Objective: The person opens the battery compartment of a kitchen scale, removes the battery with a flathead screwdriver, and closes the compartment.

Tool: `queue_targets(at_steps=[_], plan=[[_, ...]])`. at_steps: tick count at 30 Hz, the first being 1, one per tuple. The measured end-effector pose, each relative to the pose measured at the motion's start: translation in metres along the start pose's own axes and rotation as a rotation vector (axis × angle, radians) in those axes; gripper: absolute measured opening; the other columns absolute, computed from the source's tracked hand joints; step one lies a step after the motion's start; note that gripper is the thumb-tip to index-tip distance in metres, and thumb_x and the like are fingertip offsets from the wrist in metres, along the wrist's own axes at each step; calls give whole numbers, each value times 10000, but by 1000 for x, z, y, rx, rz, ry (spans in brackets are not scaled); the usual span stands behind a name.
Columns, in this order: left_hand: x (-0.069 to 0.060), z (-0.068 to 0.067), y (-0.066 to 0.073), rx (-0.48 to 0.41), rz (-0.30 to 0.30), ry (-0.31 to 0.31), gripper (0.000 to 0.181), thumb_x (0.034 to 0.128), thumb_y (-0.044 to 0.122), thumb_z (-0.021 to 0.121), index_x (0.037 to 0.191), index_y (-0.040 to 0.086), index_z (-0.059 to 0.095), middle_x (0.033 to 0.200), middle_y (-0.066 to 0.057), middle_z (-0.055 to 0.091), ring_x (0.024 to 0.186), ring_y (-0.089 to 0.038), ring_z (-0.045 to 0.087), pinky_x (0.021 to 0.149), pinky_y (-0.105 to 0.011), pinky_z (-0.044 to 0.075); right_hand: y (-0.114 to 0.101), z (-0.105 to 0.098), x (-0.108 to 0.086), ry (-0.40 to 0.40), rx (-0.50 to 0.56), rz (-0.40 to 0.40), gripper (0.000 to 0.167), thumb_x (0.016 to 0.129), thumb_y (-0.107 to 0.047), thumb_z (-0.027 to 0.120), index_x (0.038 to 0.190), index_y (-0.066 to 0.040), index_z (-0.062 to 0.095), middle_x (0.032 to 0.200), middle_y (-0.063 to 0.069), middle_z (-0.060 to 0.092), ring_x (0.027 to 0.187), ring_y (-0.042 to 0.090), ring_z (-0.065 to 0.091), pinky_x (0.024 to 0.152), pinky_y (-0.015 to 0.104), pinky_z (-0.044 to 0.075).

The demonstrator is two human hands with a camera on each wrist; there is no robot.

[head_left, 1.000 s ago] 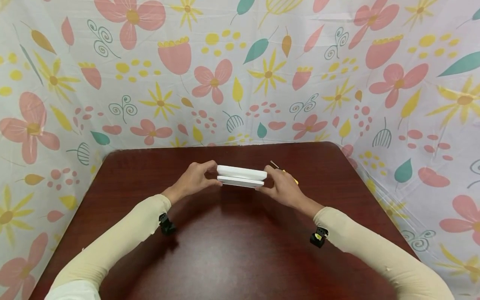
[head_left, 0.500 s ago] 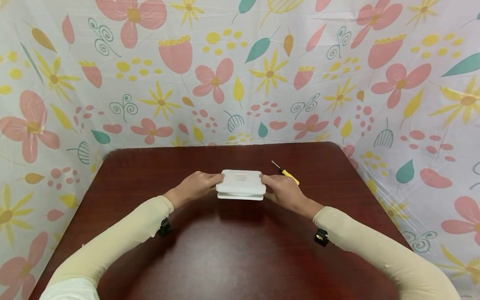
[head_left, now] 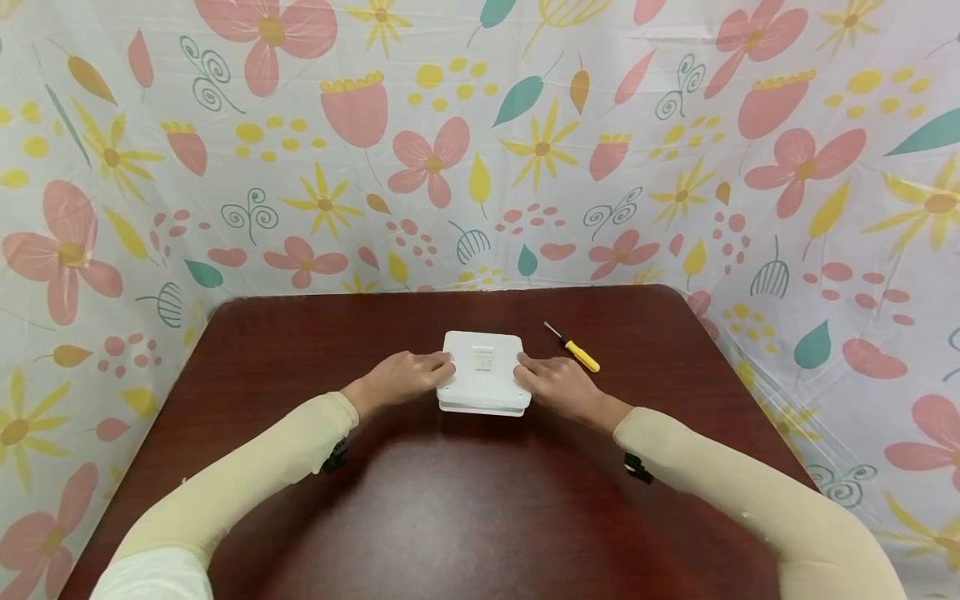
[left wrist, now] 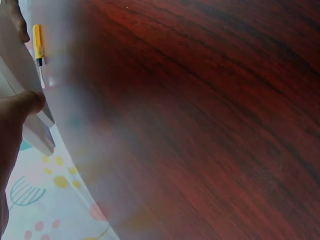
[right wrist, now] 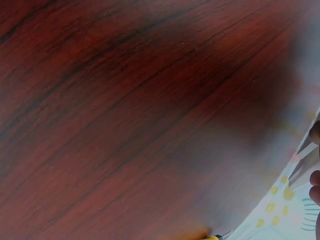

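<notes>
A flat, square white device [head_left: 483,385] made of two stacked layers is held up over the table, its labelled face toward the head camera. My left hand [head_left: 405,375] grips its left edge, thumb on one face. From the opposite side, my right hand [head_left: 564,385] grips the right edge. In the left wrist view, the device [left wrist: 20,65] shows side-on with a narrow gap between its layers. Only fingertips [right wrist: 315,192] of the right hand appear at the edge of the right wrist view. What kind of device it is cannot be told.
A screwdriver [head_left: 582,356] with a yellow handle lies on the dark red-brown table [head_left: 450,508], just beyond the right hand. A flower-patterned cloth [head_left: 480,150] hangs behind and beside the table.
The white device has turned from edge-on to showing its labelled face, tilting toward the head camera. Both hands turned with it and came slightly lower. The screwdriver has come into fuller view.
</notes>
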State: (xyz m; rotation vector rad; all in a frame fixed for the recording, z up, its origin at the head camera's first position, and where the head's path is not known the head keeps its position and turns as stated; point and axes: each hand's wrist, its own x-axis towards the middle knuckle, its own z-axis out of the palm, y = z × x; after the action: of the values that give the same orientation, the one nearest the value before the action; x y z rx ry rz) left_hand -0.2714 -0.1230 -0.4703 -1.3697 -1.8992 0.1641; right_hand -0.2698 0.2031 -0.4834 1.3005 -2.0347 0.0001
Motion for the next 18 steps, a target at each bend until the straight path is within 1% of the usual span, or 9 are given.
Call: queue_targets(at_steps=[3, 7, 10, 13, 15, 18], plan=[[0, 7, 1, 50, 19, 19, 326, 1071, -37, 299, 969, 51, 596, 978, -93, 674, 521, -118, 561, 367, -206, 383, 1, 4, 0, 1, -26, -29, 182, 960, 30, 390, 864, -38, 529, 1031, 166, 763, 514, 173, 580, 387, 268, 411], [-1, 16, 3, 42, 19, 41, 307, 1052, -58, 315, 959, 45, 589, 930, -89, 647, 541, -121, 556, 378, -204, 415, 0, 8, -1, 11, -32, -51, 171, 941, 45, 406, 868, -35, 539, 992, 154, 754, 497, 150, 544, 399, 272, 446], [-2, 21, 4, 20, 11, 26, 316, 1049, -61, 297, 966, 44, 583, 909, -82, 631, 538, -123, 565, 392, -203, 443, 0, 11, -2, 14, -31, -57, 220, 963, 37, 356, 870, -36, 542, 976, 151, 752, 493, 143, 536, 405, 273, 455], [-2, 23, 6, 4, 3, -7, 336, 1045, -58, 267, 973, 46, 577, 898, -73, 618, 542, -118, 565, 405, -201, 460, 0, 13, -2, 6, -25, -57, 261, 991, 18, 318, 877, -36, 547, 971, 154, 754, 495, 149, 541, 413, 280, 469], [-3, 24, 7, -1, -2, -25, 334, 1038, -59, 263, 973, 48, 572, 889, -68, 609, 541, -114, 558, 411, -198, 467, 0, 14, -3, -4, -18, -53, 255, 998, 10, 325, 885, -35, 548, 974, 157, 754, 495, 154, 538, 413, 283, 469], [-3, 24, 8, -14, -10, -29, 307, 1028, -65, 295, 968, 47, 574, 879, -65, 604, 548, -116, 561, 415, -198, 474, 0, 16, -4, -13, -11, -44, 210, 985, 15, 369, 892, -36, 549, 982, 158, 757, 496, 154, 540, 408, 287, 463]])
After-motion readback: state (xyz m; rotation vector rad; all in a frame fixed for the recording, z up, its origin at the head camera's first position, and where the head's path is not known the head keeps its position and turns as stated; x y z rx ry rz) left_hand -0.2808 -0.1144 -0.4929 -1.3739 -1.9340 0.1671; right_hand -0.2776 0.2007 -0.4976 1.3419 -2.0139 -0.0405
